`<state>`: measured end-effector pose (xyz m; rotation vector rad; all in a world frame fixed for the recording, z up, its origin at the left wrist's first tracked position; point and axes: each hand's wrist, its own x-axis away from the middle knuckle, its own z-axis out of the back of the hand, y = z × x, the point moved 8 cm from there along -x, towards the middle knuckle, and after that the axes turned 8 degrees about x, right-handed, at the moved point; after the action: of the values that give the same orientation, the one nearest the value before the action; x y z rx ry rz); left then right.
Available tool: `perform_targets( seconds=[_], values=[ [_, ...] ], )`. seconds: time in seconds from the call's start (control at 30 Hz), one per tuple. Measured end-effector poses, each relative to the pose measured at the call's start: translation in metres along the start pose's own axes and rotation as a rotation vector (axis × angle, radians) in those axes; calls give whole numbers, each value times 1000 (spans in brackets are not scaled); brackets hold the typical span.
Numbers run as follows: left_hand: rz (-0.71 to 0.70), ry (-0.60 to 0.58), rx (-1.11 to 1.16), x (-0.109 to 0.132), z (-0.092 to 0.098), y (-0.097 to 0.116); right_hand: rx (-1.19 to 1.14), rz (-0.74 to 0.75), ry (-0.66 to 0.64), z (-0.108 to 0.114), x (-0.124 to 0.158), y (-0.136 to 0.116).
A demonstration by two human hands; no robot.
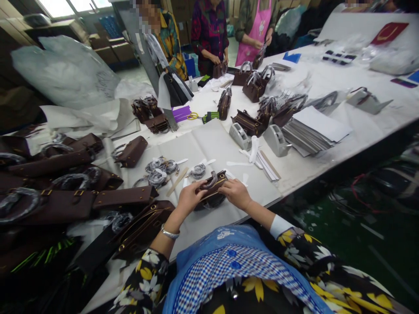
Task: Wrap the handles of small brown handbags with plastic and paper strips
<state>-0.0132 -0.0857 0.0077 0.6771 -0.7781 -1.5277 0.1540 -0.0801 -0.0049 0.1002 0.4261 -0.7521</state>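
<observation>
A small dark brown handbag [214, 185] with gold zip trim and a plastic-wrapped handle stands on the paper-covered table before me. My left hand [190, 196] grips its left end, fingers bent over the top edge near the handle. At the other end my right hand [236, 192] pinches the top edge close to a gold ring. The bag's underside is partly in shadow. Just beyond it lies a coiled, plastic-wrapped strap [197, 171]. More wrapped straps [159, 170] sit in a pile to the left, beside a flat tan strip [177, 182].
Brown handbags [62, 203] are heaped along the left. Two tape dispensers [276, 140] and a stack of white sheets [319, 126] stand on the right. Yellow-handled scissors [194, 115] lie farther back. Co-workers, one in a pink apron [257, 32], handle bags across the table.
</observation>
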Motion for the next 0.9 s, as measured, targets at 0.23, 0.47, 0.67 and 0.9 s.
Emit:
perform_targets(
  seconds=[0.23, 0.47, 0.67, 0.9],
  values=[
    [9, 3, 6, -2, 6, 1, 21, 10, -62, -8, -2, -8],
    [-76, -81, -223, 6, -14, 4, 41, 23, -50, -13, -5, -16],
    [-59, -51, -450, 12, -28, 5, 30, 76, 15, -16, 1, -17],
    [-37, -54, -490, 14, -32, 0, -66, -8, 32, -15, 16, -2]
  ],
)
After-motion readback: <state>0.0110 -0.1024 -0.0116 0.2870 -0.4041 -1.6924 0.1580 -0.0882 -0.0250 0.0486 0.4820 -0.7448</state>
